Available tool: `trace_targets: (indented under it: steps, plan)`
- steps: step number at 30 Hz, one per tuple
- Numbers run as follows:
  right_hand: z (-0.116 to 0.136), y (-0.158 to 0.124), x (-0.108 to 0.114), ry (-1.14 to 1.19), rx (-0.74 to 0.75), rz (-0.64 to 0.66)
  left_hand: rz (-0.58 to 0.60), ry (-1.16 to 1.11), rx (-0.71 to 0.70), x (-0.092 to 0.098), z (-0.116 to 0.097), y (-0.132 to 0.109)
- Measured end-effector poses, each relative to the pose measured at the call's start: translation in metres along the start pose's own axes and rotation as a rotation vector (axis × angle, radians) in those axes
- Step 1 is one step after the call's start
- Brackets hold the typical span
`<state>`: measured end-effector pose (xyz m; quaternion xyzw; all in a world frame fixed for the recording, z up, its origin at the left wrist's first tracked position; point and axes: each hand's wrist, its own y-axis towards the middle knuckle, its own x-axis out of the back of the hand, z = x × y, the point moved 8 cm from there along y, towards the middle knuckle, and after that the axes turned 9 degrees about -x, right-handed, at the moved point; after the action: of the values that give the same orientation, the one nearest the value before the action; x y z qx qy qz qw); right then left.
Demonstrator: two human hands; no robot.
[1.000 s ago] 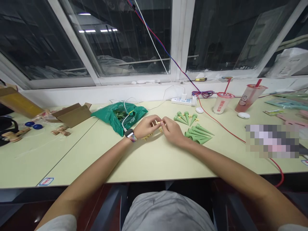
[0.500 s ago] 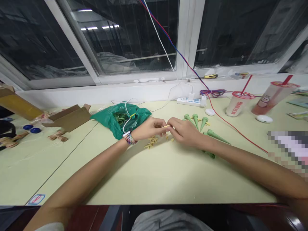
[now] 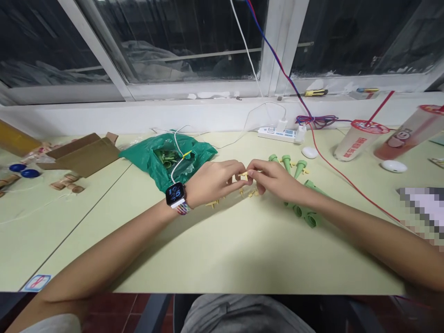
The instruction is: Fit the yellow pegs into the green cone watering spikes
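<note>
Between my two hands is a small yellow plastic valve piece [image 3: 243, 174]. My left hand [image 3: 217, 180], with a watch on its wrist, pinches one side of it. The fingertips of my right hand [image 3: 268, 178] close on the other side. Below my hands, more small yellow pieces [image 3: 212, 203] lie on the table, partly hidden by the left hand. Several hollow green plastic spikes [image 3: 299, 169] lie behind and beside my right hand, some partly covered by the forearm. A green plastic bag [image 3: 145, 155] holding more green parts sits open behind my left wrist.
The pale table [image 3: 208, 259] runs up to the window wall. At the back are a white power strip [image 3: 277, 134] and a red cable [image 3: 333, 173]. Two drink cups [image 3: 357, 143] stand at right. An open cardboard box [image 3: 81, 155] and wooden pieces [image 3: 67, 182] lie at left.
The view has tilted down and shifted a little. My left wrist has turned, so the watch face shows. Both hands still hold the yellow valve piece.
</note>
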<state>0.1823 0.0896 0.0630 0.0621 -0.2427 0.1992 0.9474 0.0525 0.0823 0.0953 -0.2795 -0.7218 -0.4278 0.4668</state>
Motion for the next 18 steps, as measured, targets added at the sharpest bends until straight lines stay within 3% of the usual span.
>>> trace_targets:
  steps: [4, 7, 14, 18]
  plan:
    - [0.004, -0.003, -0.002, -0.02, 0.039, 0.042, 0.022, -0.07, 0.012, 0.0, 0.0, 0.001]
    - [0.008, -0.004, -0.001, -0.129, 0.114, 0.003, 0.04, -0.472, 0.215, -0.011, 0.016, 0.0]
    - [0.03, -0.021, 0.0, -0.486, 0.524, -0.259, 0.069, -1.344, 0.731, -0.053, 0.034, -0.014]
    - [0.035, -0.028, 0.002, -0.651, 0.578, -0.359, 0.157, -1.528, 0.848, -0.066, 0.032, -0.02]
